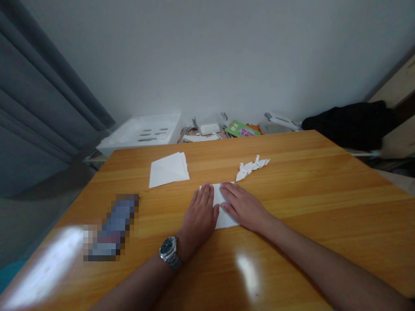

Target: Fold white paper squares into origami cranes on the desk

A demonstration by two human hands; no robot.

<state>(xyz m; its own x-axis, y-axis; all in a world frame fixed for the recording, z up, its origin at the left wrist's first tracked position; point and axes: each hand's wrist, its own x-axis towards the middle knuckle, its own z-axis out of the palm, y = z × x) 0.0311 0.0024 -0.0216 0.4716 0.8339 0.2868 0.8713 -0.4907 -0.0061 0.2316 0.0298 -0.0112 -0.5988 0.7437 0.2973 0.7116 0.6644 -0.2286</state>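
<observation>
A white sheet of paper [225, 219] lies on the wooden table, partly covered by both hands. My left hand [201, 214] rests flat on its left side, fingers stretched out toward the far edge. On the right side of the sheet, my right hand [244, 204] is pressed down with its fingers extended and pointing left. Some of the paper's edges are hidden under the palms. Just beyond the right hand sit small folded white paper figures [252, 167] in a row. A wristwatch [169, 250] is on the left wrist.
A stack of white paper [169, 170] lies at the back left of the table [308, 172]. A blurred-out phone-like object [116, 226] is on the left. Behind the table's far edge are a white tray [145, 127], a green booklet [241, 128] and a black cloth [350, 123].
</observation>
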